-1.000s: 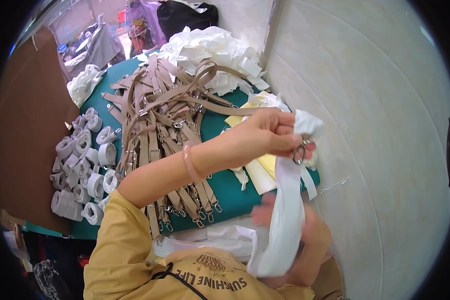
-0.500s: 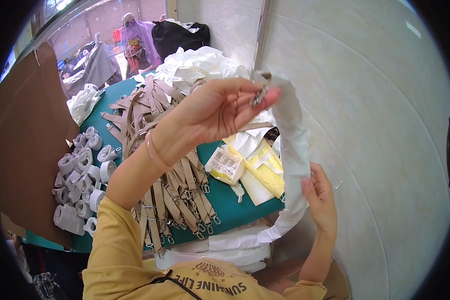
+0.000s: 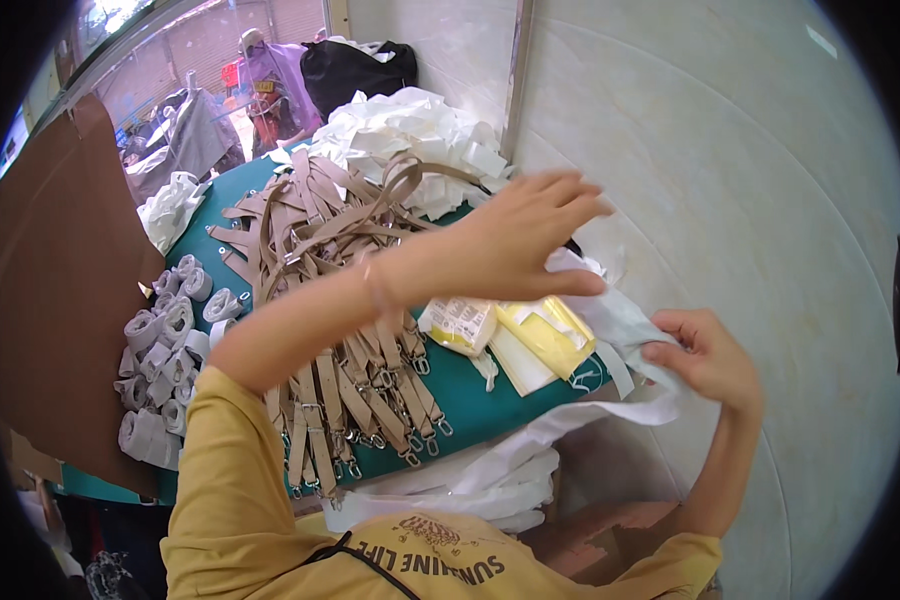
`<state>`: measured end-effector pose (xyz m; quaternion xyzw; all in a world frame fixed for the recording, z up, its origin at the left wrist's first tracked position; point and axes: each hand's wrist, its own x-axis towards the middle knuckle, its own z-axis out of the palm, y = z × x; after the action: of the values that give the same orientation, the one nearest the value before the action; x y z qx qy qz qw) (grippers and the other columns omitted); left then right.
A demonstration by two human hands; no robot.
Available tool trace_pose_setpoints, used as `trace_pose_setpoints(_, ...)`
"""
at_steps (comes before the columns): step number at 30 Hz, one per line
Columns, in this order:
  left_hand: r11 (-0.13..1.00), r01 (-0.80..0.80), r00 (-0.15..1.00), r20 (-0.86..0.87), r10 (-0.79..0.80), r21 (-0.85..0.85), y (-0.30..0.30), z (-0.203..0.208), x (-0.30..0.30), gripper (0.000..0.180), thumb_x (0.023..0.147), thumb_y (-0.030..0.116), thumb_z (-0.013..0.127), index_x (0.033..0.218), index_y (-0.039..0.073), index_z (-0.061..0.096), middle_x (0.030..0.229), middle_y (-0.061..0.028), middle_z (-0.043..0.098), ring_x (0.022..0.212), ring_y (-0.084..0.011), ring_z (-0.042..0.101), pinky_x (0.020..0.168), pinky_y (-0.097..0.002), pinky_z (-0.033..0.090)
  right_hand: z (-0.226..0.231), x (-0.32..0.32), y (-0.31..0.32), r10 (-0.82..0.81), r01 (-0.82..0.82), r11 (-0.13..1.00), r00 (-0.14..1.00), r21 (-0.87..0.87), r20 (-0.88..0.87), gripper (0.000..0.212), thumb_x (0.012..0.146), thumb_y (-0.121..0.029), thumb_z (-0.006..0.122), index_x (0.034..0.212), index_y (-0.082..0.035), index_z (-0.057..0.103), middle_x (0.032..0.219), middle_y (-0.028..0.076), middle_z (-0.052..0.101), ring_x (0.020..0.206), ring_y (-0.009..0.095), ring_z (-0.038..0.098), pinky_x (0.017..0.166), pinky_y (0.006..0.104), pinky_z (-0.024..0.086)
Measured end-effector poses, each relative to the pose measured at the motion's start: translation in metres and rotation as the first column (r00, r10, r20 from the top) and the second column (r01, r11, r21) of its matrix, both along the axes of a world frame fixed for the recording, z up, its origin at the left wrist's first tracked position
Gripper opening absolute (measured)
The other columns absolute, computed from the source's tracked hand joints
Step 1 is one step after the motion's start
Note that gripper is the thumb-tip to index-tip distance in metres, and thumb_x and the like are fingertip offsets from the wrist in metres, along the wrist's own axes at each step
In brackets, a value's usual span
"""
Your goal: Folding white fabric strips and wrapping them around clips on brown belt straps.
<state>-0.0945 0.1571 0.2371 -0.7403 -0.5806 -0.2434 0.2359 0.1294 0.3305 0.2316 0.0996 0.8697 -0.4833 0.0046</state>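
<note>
My left hand (image 3: 535, 235) reaches across the table, palm down, its fingers apart and slightly blurred, with no thing seen in it. My right hand (image 3: 710, 360) pinches a long white wrapping strip (image 3: 620, 412) between thumb and fingers at the right. One end of that strip passes close under my left hand; the other curves down toward my lap. Under my left forearm lies a pile of beige straps (image 3: 315, 235) with metal snap hooks, many hanging over the front edge.
Rolled grey-white straps (image 3: 160, 345) are heaped at the left beside a brown cardboard sheet (image 3: 70, 300). A yellow-and-white packet (image 3: 460, 325) and yellow packaging (image 3: 550, 335) lie on the green table (image 3: 515, 408). Crumpled white paper (image 3: 400, 130) is piled at the back, near the wall.
My left hand has let go of the metal clasp and turned palm down. My right hand has moved right and slightly up, and the white strip has dropped from upright to a slack bend.
</note>
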Motion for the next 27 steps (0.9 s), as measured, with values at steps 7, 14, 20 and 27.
trace_pose_setpoints(7,0.279,0.778,0.474,0.817,0.328,-0.564,0.004,-0.025,-0.013,0.044,0.093,0.035,0.061,0.111,-0.005,0.061,0.099,-0.0091,0.068,0.089,-0.0162,0.065,0.080,-0.0287,0.052,0.033,0.013,0.067,0.127,-0.104,0.989,0.960,-0.102,0.249,0.034,0.088,-0.033,0.066,0.101,-0.002,0.066,0.080,-0.001,0.063,0.070,0.005,0.054,0.065,0.0214,0.045)
trace_pose_setpoints(14,0.345,0.938,-0.072,0.954,0.290,-0.034,0.005,0.006,0.019,0.046,0.087,0.025,0.069,0.115,-0.008,0.054,0.101,-0.0137,0.066,0.082,-0.0161,0.067,0.074,-0.0266,0.056,-0.083,-0.011,0.033,-0.106,-0.103,0.938,0.825,-0.332,-0.555,0.067,0.076,-0.044,0.078,0.124,-0.004,0.053,0.112,0.005,0.062,0.106,0.014,0.057,0.090,0.0300,0.046)
trace_pose_setpoints(20,0.407,0.913,-0.168,0.888,0.429,-0.024,0.023,0.031,0.034,0.022,0.096,0.016,0.057,0.101,-0.005,0.060,0.097,-0.0129,0.067,0.085,-0.0178,0.068,0.071,-0.0252,0.057,-0.122,-0.009,-0.029,-0.462,0.350,0.873,0.817,-0.340,-0.345,0.034,0.095,-0.032,0.059,0.107,-0.001,0.066,0.090,0.001,0.067,0.091,0.011,0.058,0.080,0.0279,0.046)
trace_pose_setpoints(27,0.738,0.674,-0.083,0.996,0.033,0.032,0.064,0.031,0.068,0.027,0.095,0.020,0.058,0.108,-0.003,0.060,0.105,-0.0139,0.067,0.100,-0.0199,0.066,0.083,-0.0304,0.052,-0.089,0.012,-0.061,-0.246,0.073,0.909,0.889,-0.410,-0.387,0.042,0.100,-0.032,0.046,0.107,0.007,0.059,0.092,0.015,0.070,0.088,0.021,0.067,0.080,0.0324,0.052)
